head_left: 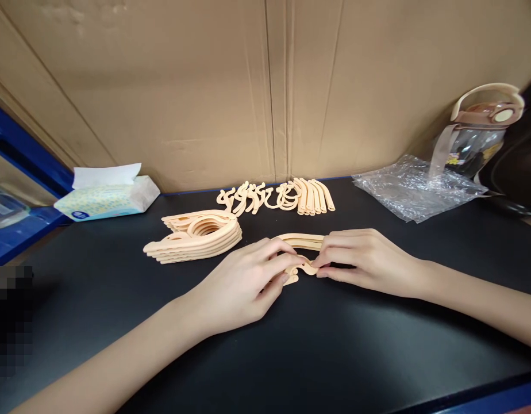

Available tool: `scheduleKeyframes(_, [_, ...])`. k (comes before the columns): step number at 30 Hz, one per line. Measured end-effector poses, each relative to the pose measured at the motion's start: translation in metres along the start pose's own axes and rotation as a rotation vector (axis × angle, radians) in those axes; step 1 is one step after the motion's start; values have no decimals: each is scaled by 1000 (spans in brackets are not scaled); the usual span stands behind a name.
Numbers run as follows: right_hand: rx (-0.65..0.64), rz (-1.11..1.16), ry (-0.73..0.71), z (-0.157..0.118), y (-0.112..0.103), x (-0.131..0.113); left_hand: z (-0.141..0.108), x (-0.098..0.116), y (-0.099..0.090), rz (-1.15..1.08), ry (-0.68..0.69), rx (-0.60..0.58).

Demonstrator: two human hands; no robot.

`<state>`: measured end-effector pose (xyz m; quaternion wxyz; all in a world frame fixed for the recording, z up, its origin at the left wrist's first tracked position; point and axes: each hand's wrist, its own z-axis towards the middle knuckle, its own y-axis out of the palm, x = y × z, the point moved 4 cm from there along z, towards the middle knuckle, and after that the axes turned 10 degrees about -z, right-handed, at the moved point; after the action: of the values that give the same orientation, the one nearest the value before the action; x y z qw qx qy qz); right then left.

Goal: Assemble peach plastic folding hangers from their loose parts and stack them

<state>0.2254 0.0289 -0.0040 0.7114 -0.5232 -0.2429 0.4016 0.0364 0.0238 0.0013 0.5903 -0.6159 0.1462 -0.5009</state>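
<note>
Near the middle of the black table, my left hand (252, 282) and my right hand (364, 259) hold small beige curved plastic parts (307, 267) between them. The fingers of both hands are closed on these parts and partly cover them. Just behind the fingers lie longer beige curved pieces (302, 241), their right end hidden by my right hand. Left of my hands sits a stack of beige hanger-shaped pieces (205, 244). Farther back are a group of small hooks (248, 198), some ring-like curved pieces (287, 196) and a row of curved arms (312, 196).
A tissue pack (108, 198) stands at the back left by a blue frame (28, 161). Clear plastic bags (412, 187) and a bottle with a handle (481, 138) are at the back right. Cardboard (205, 92) rises behind the black table (265, 368).
</note>
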Motion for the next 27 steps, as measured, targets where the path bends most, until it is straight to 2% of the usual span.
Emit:
scheduleKeyframes(5, [-13,9,2,1,0,0,-1,1,0,65,-9,-17])
scheduleKeyframes(9, [-16,-13,-23,2,0,0,-2,3,0,123,33,-13])
scheduleKeyframes(14, [70,-83,-46,1,-7,0,-1,4,-1,191,75,-11])
scheduleKeyframes(18, [126,-182,-48,-2,-14,3,1,5,-7,266,81,50])
scheduleKeyframes(23, [157,-250,-42,-6,-20,9,7,5,-20,507,113,102])
scheduleKeyframes(27, [172,-256,-37,-8,-21,11,21,0,-31,733,49,63])
